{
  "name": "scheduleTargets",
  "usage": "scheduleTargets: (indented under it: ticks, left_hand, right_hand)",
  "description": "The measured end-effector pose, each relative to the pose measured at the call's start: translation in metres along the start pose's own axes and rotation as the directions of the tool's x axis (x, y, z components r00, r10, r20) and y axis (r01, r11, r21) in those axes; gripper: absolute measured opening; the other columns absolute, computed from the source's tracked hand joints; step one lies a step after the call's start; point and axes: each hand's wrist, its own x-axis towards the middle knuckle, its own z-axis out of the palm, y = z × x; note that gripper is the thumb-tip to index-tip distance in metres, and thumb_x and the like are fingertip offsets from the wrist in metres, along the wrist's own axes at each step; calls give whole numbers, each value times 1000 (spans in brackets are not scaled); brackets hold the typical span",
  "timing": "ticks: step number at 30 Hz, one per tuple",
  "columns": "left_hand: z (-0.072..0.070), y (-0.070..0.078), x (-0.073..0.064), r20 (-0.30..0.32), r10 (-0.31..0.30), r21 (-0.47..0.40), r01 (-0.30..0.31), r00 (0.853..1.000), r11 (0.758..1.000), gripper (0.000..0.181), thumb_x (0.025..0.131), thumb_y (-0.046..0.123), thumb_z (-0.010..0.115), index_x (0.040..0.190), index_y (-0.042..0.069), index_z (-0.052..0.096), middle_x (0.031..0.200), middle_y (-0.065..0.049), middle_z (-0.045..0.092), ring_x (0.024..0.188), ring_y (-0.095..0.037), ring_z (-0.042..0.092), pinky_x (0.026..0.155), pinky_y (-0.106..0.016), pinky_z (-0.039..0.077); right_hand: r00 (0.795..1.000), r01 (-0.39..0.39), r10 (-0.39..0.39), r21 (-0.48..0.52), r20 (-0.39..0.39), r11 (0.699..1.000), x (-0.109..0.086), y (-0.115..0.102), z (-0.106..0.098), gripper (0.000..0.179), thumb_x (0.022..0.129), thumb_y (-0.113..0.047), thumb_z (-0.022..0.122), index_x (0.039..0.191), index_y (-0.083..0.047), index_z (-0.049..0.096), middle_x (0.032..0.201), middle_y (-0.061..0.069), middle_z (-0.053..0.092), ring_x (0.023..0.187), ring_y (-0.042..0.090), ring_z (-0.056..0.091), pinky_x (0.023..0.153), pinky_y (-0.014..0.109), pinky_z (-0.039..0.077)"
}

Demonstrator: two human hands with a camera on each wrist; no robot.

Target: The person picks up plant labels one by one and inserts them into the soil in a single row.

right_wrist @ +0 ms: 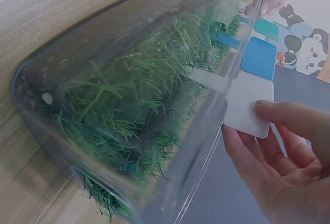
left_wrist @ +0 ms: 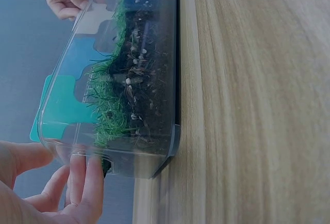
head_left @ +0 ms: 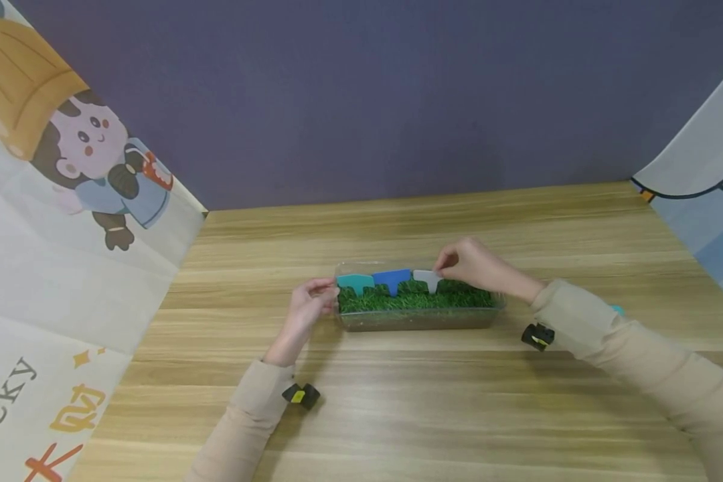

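Note:
A clear plastic planter box (head_left: 422,321) holds green grass (head_left: 391,301) over dark soil, which shows through its wall in the left wrist view. Three T-shaped plant labels stand in a row in the grass: a teal plant label (head_left: 355,282), a blue plant label (head_left: 391,277) and a white plant label (right_wrist: 250,105). The right hand (head_left: 472,264) pinches the white label's wide top between thumb and fingers, its stem down among the grass. At the box's left end, the left hand (head_left: 310,301) grips the rim, thumb above and fingertips against the end wall.
The box stands on a wood-grain table (head_left: 422,408) before a dark wall (head_left: 385,100). A small teal thing (head_left: 618,310) shows partly behind the right sleeve (head_left: 578,321). A cartoon-printed cloth (head_left: 24,248) hangs at the left.

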Motion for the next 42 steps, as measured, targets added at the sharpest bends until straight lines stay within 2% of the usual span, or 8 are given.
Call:
scheduleTargets:
  ticks: [7, 13, 22, 28, 42]
  left_hand:
    - [0, 1, -1, -2, 12, 10, -12, 1000, 1000, 29, 82, 4, 58, 111, -2, 56, 94, -15, 60, 67, -14, 58, 65, -28, 51]
    - [0, 0, -1, 0, 15, 9, -15, 1000, 1000, 29, 82, 4, 58, 110, -2, 56, 93, -15, 60, 64, -13, 56, 65, -28, 51]
    - [-1, 0, 0, 0, 17, 15, -17, 1000, 1000, 28, 83, 5, 58, 110, -2, 57, 92, -15, 60, 64, -13, 56, 72, -37, 50]
    - [-1, 0, -1, 7, 20, 11, -20, 1000, 1000, 28, 83, 4, 57, 110, -3, 56, 94, -15, 60, 65, -13, 56, 70, -32, 51]
    - [0, -1, 0, 5, 33, 7, -33, 999, 999, 28, 82, 3, 58, 109, -4, 56, 92, -13, 60, 63, -12, 55, 66, -29, 50]
  right_hand:
    - [1000, 24, -23, -18, 20, 1000, 3, -1, 0, 5, 78, 3, 62, 81, 2, 66, 78, 10, 65, 69, 21, 60, 60, 27, 50]
    - [1000, 15, -15, -20, 26, 1000, 4, -1, 0, 5, 78, 3, 62, 81, 2, 66, 78, 11, 65, 70, 20, 60, 62, 28, 51]
    - [1000, 6, -5, -8, 10, 1000, 4, 1, 1, 6, 78, 3, 62, 82, 1, 66, 79, 11, 65, 71, 22, 60, 63, 29, 51]
    - [1000, 6, -6, 12, -6, 1000, 2, 3, 2, 8, 78, 4, 61, 83, 1, 66, 81, 10, 65, 74, 19, 60, 66, 29, 51]
    - [1000, 4, -4, 18, 6, 1000, -6, 0, -1, 17, 82, -1, 59, 98, 4, 63, 91, 12, 64, 84, 24, 59, 75, 35, 50]
